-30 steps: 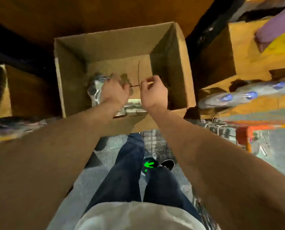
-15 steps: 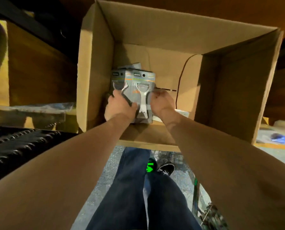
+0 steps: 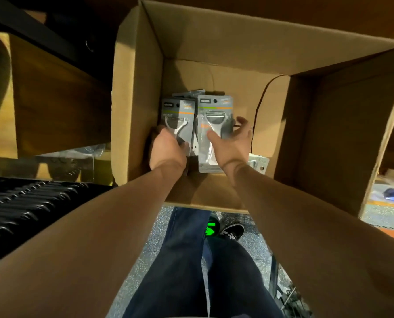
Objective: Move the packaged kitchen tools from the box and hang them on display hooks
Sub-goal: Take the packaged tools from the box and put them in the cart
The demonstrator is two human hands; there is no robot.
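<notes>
Nearest: trouser legs (image 3: 191,271) and a black shoe (image 3: 232,230) on speckled floor (image 3: 145,251). Further out, in the near left corner of the cardboard box (image 3: 237,42): left hand (image 3: 168,146) wrapped around the lower end of the left peeler pack (image 3: 180,115), held upright, with at least one more pack edge showing behind. Just beside it: right hand (image 3: 231,145) pinching the right peeler pack (image 3: 212,115) — thumb on the front, fingers fanned behind the right edge. Both packs inside the box, below its rim. On the box floor to the right: one spare pack (image 3: 259,162) lying flat. No display hooks in view. Judged progress: box floor mostly bare, lifting-out stage in hand — hanging of these packs not yet done.
</notes>
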